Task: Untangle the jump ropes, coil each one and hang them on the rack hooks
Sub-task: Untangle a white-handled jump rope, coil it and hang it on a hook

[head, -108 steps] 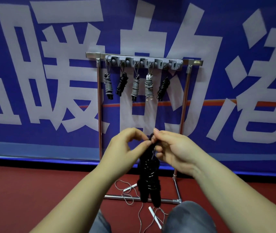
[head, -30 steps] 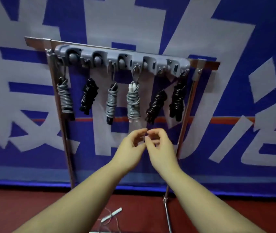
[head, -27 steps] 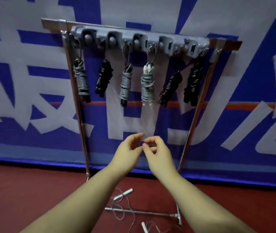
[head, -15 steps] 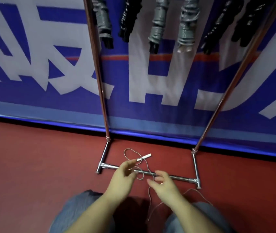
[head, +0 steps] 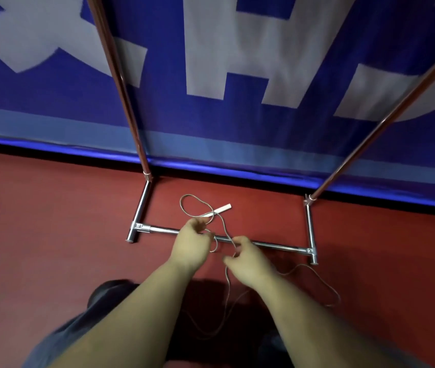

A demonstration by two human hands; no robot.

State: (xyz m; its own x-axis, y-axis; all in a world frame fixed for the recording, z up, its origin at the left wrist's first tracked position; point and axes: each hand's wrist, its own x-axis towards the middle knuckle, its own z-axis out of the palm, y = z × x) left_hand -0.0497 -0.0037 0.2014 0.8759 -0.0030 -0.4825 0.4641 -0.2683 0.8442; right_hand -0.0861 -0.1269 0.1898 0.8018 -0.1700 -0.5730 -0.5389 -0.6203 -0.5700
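Nearest the viewer, dark trouser knees (head: 78, 330) framed two bare forearms reaching down over a matte red floor (head: 38, 235). A thin grey jump rope (head: 227, 282) lay slack there, its cord trailing back between the knees and swinging in a wide curve to the right. The left hand (head: 191, 247) had its fingers curled around a small loop of this cord; the right hand (head: 248, 264) pinched the cord just beside it, fingers bent. Both hands hovered over the rack's (head: 264, 244) shiny chrome tubular base bar. Farther off, the cord formed a rounded loop ending in a slim white handle (head: 223, 209) lying inside the base frame. Two reddish-brown uprights rose against a blue fabric banner (head: 52, 102) with large pale characters.
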